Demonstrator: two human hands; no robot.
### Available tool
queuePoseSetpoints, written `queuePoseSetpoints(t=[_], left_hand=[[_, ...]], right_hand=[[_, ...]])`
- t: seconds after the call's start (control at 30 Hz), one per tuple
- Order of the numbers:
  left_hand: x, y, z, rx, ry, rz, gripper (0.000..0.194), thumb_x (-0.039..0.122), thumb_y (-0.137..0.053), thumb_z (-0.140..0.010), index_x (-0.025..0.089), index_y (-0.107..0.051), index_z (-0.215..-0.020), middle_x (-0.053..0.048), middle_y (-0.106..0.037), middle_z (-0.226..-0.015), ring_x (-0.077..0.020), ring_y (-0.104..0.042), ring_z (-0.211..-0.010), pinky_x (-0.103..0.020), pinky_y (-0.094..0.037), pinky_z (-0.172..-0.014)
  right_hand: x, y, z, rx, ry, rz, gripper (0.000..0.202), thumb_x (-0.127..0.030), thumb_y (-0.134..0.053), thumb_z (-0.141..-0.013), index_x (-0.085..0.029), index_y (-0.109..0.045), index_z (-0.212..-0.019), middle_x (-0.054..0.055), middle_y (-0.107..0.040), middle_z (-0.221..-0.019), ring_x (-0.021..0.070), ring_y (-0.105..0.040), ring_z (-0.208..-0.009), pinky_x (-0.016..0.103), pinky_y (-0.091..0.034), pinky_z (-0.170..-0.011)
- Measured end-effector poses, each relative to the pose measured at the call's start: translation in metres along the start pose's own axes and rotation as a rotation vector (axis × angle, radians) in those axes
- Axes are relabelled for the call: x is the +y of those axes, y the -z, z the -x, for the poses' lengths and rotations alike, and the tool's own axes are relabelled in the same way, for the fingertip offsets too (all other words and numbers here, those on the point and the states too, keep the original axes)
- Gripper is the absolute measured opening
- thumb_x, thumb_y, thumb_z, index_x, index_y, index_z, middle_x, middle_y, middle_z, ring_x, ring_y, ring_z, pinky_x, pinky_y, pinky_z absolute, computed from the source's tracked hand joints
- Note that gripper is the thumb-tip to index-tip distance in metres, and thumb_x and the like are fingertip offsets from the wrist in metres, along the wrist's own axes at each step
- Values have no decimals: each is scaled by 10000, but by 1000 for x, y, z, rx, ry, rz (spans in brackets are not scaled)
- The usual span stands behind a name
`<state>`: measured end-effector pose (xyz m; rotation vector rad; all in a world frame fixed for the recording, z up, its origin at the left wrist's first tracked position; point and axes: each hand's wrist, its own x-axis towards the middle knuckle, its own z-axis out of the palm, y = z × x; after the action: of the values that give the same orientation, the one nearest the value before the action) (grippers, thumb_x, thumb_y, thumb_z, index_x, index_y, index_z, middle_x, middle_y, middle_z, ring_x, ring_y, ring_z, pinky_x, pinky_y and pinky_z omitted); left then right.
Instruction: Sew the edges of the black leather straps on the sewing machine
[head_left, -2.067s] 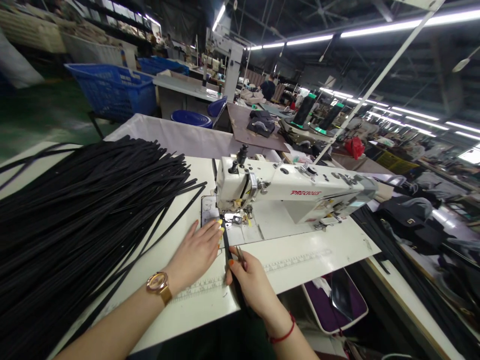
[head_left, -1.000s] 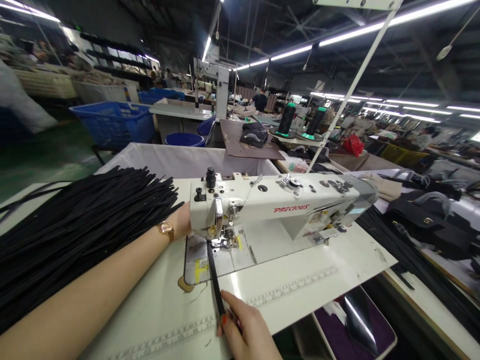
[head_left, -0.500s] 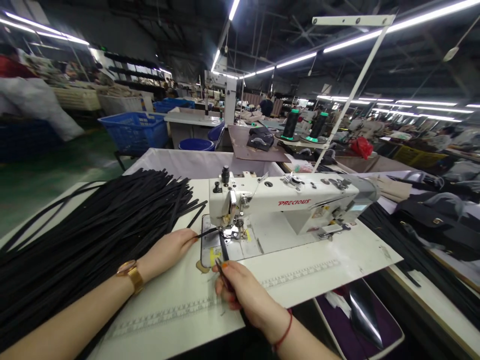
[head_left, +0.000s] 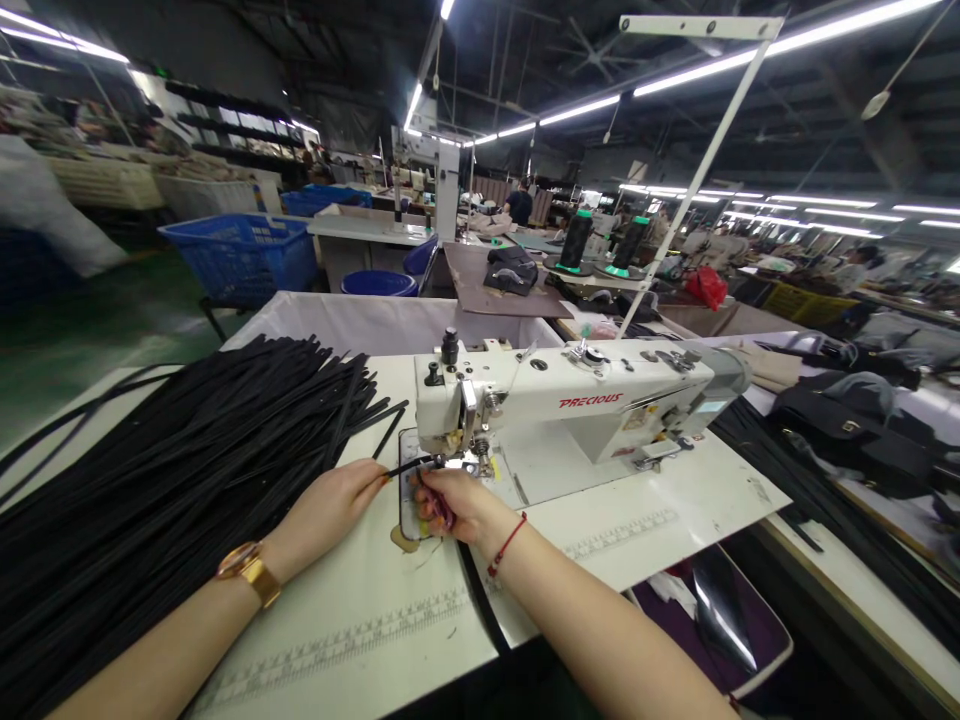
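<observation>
Strip point(head_left: 406, 468), in left hand point(head_left: 330, 510), near right hand point(head_left: 459, 503)

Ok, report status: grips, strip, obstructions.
Left grip: pinching black strip. Right grip: closed around small tool, over metal plate. Right grip hides part of plate.

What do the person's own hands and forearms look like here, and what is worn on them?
Both hands are gloveless, and the forearms are sleeveless over most of the length in view. The left hand has a gold-coloured watch with a round case at its wrist; the right hand has a thin red bracelet.
</observation>
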<state>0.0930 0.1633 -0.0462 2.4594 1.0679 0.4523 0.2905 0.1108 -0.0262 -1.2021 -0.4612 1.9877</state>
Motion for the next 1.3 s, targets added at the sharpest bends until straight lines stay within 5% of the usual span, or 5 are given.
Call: queuePoseSetpoints(t=[0.2, 0.67, 1.17, 1.3], left_hand=[[3, 2, -1, -5, -16, -43, 270, 319, -369, -977, 213, -593, -870, -27, -617, -856, -203, -590, -836, -300, -419, -738], [7, 7, 0, -36, -70, -123, 289, 306, -351, -985, 197, -616, -946, -37, -618, -873, -202, -585, -836, -310, -417, -757], [14, 6, 3, -36, -92, -201, 304, 292, -346, -997, 190, -604, -872, -33, -606, -834, -195, -592, -796, -306, -424, -748], [16, 23, 13, 31, -84, -157, 301, 345, -372, -993, 199, -630, -941, -26, -635, -918, -190, -607, -858, -299, -446, -803]], right_hand=[[-4, 2, -9, 14, -52, 34, 389, -342, -282, -1002, -156, -497, -737, -50, -458, -514, 24, -221, -295, 125, -126, -249], [-7, -1, -14, -46, -107, 9, 376, -199, -277, -984, -169, -444, -649, -71, -394, -482, 22, -255, -270, 117, -155, -235], [4, 1, -17, 52, 18, 17, 293, -163, -313, -987, -155, -496, -759, -86, -408, -452, 20, -192, -279, 129, -116, -267], [8, -4, 1, 75, 108, 30, 221, -151, -353, -971, -136, -528, -836, -90, -399, -490, 25, -205, -313, 138, -122, -288]])
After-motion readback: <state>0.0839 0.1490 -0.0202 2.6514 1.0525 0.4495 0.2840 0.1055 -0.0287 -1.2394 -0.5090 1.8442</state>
